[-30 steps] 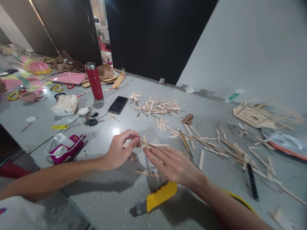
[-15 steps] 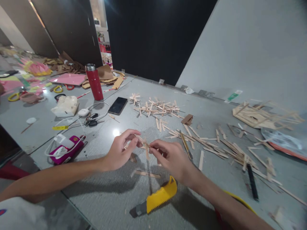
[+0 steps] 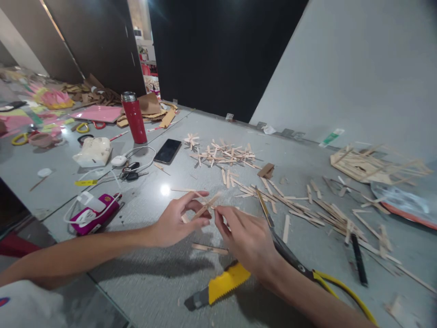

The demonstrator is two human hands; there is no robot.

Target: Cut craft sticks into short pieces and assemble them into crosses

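Observation:
Crossed wooden craft sticks (image 3: 206, 207) are held above the table, between my two hands. My right hand (image 3: 244, 232) pinches them at their right side with thumb and forefinger. Around their left side curves my left hand (image 3: 177, 218), thumb and forefinger apart; whether any finger touches the sticks is hard to see. A loose craft stick (image 3: 210, 248) lies on the table below the hands. Partly hidden by my right hand is a yellow tool with a toothed edge (image 3: 227, 281). Black scissors with yellow handles (image 3: 295, 264) lie beside my right forearm.
Several joined stick stars (image 3: 225, 154) lie beyond my hands, with loose sticks (image 3: 336, 216) to the right. A phone (image 3: 167, 151), a red flask (image 3: 134, 118), keys (image 3: 131, 172) and a purple pouch (image 3: 97, 215) stand left. A stick frame (image 3: 362, 168) sits far right.
My left thumb and forefinger have spread apart, and the crossed sticks have turned between the hands. My right hand has shifted slightly down, showing more of the scissors and covering part of the yellow tool.

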